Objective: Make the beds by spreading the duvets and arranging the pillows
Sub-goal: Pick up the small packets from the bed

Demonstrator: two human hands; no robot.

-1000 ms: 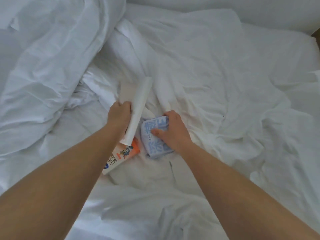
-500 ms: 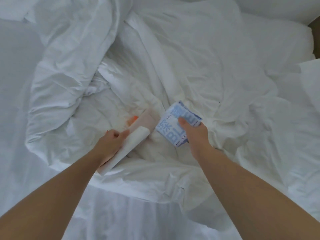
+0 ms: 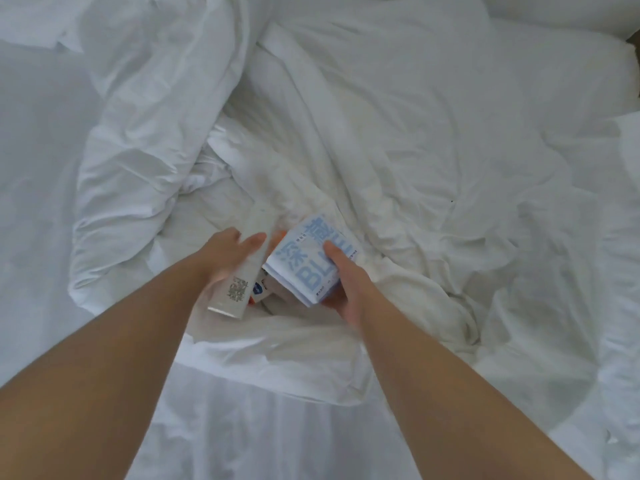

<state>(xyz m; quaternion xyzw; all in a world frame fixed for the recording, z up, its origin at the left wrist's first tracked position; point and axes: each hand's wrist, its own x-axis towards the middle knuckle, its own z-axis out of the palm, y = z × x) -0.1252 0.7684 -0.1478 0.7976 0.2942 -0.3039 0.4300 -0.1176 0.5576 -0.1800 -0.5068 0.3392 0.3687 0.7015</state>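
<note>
A crumpled white duvet (image 3: 415, 150) covers most of the bed, bunched into a thick fold on the left (image 3: 138, 150). My left hand (image 3: 221, 261) holds a white tube (image 3: 239, 289) lengthwise, with the thumb across it. A small orange and white box (image 3: 258, 293) shows just behind the tube; what carries it is hidden. My right hand (image 3: 343, 285) grips a blue and white soft packet (image 3: 304, 265), thumb on top and fingers underneath. Both hands hover close together above the duvet's middle.
A bare white sheet (image 3: 34, 202) lies flat at the left and continues along the near edge (image 3: 277, 438). A white pillow (image 3: 561, 67) sits at the far right, under the duvet's edge. A brown corner (image 3: 636, 46) shows at the far right.
Both hands have lifted their items off the duvet and drawn them together. The packet now faces up in my right hand, and the tube has swung upright beside it.
</note>
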